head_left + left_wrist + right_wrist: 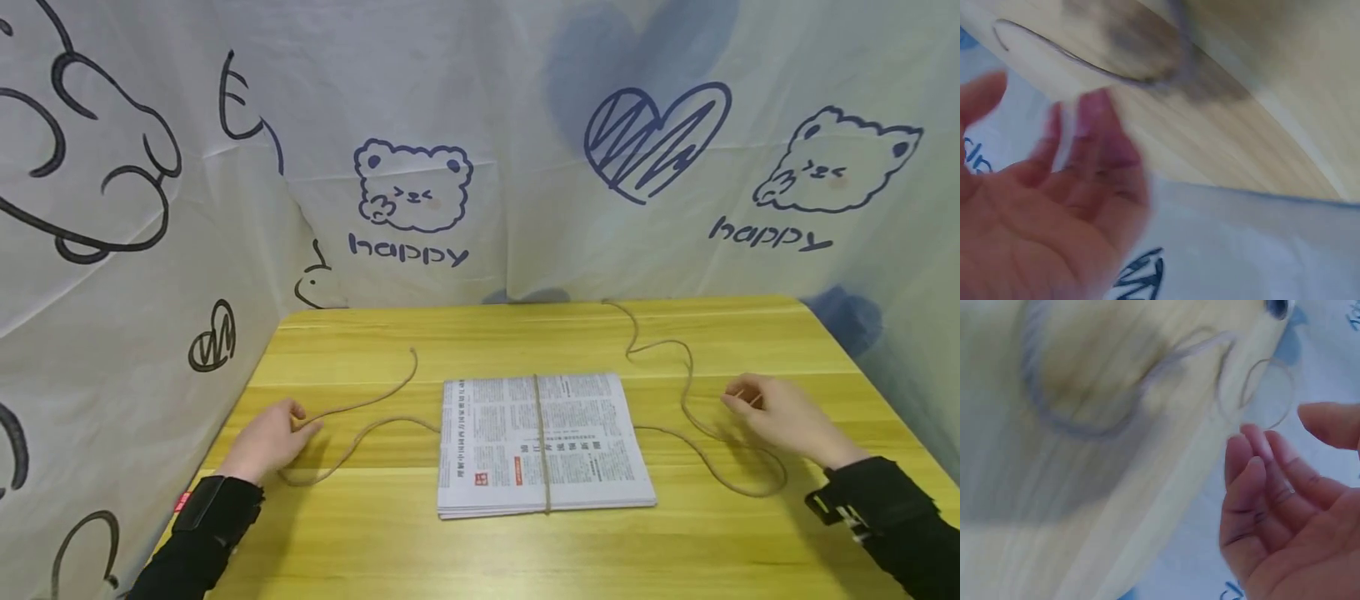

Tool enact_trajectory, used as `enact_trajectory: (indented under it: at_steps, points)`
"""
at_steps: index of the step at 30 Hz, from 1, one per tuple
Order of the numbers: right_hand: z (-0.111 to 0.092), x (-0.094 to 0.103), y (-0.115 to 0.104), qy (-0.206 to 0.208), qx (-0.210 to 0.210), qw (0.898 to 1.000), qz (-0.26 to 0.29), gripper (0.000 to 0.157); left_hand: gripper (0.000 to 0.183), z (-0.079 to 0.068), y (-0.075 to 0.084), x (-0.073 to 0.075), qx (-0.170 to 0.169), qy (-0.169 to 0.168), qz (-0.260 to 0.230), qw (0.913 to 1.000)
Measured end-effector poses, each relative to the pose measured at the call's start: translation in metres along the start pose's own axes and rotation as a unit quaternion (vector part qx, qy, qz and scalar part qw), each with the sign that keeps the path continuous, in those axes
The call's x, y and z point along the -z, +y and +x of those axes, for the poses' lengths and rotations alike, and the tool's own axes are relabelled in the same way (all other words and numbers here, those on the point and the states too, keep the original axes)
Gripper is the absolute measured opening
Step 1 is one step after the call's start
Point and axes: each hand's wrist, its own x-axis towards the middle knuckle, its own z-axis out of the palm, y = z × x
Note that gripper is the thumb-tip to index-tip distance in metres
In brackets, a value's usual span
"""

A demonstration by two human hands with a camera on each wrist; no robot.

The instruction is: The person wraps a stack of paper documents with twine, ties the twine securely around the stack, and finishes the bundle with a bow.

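A flat stack of folded newspapers (491,454) lies mid-table, with a thin tan string (542,433) running across its top from back to front. More string (375,422) comes out at the stack's left edge, loops near the left hand and ends behind it. On the right, string (697,450) leaves the other edge, loops and trails to the table's back. The left hand (266,437) is beside the left loop, fingers loosely bent, holding nothing in the wrist view. Over the right string hovers the right hand (787,417), thumb apart from its relaxed fingers. The stack's underside is hidden.
The yellow wood-grain table (420,554) has a white cloth (517,208) with drawn bears and hearts hanging behind it and at its left. A small red item (182,502) shows at the left table edge, beside the left sleeve.
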Motion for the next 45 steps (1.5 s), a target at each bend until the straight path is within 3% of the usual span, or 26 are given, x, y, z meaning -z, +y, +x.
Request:
enact_trajectory:
  at_steps: [3,5,10,12,15,18,20,22,26,29,33,35,37,41,42,44,45]
  points:
    - [0.000,-0.002,0.010,-0.003,-0.015,1.000,-0.026,0.042,0.063,-0.004,-0.014,0.000,0.044,-0.036,0.018,0.9982]
    - [0.001,-0.006,0.014,-0.019,-0.023,0.999,-0.032,0.050,0.064,-0.005,-0.021,-0.001,0.065,-0.046,0.022,0.9966]
    - [0.006,-0.017,0.016,-0.070,-0.026,0.997,-0.016,0.061,0.043,-0.005,-0.031,-0.002,0.070,-0.035,0.009,0.9969]
    - [0.010,-0.021,0.015,-0.076,-0.012,0.997,-0.018,0.054,0.030,-0.004,-0.032,-0.001,0.065,-0.035,0.001,0.9973]
    - [0.015,-0.026,0.013,-0.074,0.008,0.997,-0.034,0.031,0.017,-0.003,-0.031,-0.002,0.059,-0.048,-0.006,0.9971]
    - [0.019,-0.028,0.012,-0.077,0.018,0.996,-0.037,0.010,0.021,-0.002,-0.031,-0.002,0.052,-0.067,-0.004,0.9964]
    - [0.020,-0.027,0.011,-0.073,0.009,0.997,-0.014,0.009,0.023,0.000,-0.031,-0.002,0.043,-0.066,-0.010,0.9968]
    - [0.020,-0.027,0.014,-0.059,0.004,0.998,0.029,0.017,0.022,0.001,-0.030,0.001,0.032,-0.049,-0.031,0.9978]
    - [0.027,-0.036,0.044,0.022,0.020,0.991,0.127,0.031,0.024,0.002,-0.027,0.011,-0.007,0.029,-0.103,0.9943]
    - [0.040,-0.047,0.075,0.071,0.035,0.977,0.198,0.032,0.029,0.008,-0.024,0.018,-0.042,0.089,-0.155,0.9831]
    - [0.052,-0.052,0.097,0.072,0.039,0.949,0.305,0.035,0.039,0.031,-0.027,0.017,-0.072,0.146,-0.200,0.9662]
    - [0.053,-0.052,0.098,0.063,0.041,0.934,0.350,0.039,0.038,0.045,-0.021,0.017,-0.094,0.166,-0.230,0.9543]
    - [0.053,-0.051,0.096,0.058,0.036,0.918,0.390,0.042,0.035,0.051,-0.001,0.021,-0.113,0.197,-0.235,0.9450]
    - [0.052,-0.049,0.092,0.054,0.036,0.886,0.460,0.045,0.026,0.046,0.060,0.041,-0.157,0.248,-0.238,0.9260]
    - [0.053,-0.049,0.092,0.057,0.037,0.879,0.473,0.046,0.026,0.041,0.076,0.047,-0.153,0.257,-0.227,0.9268]
    - [0.053,-0.051,0.093,0.077,0.028,0.878,0.472,0.047,0.022,0.038,0.091,0.052,-0.152,0.280,-0.212,0.9237]
    - [0.053,-0.051,0.094,0.094,0.021,0.887,0.452,0.047,0.021,0.038,0.095,0.053,-0.149,0.288,-0.199,0.9248]
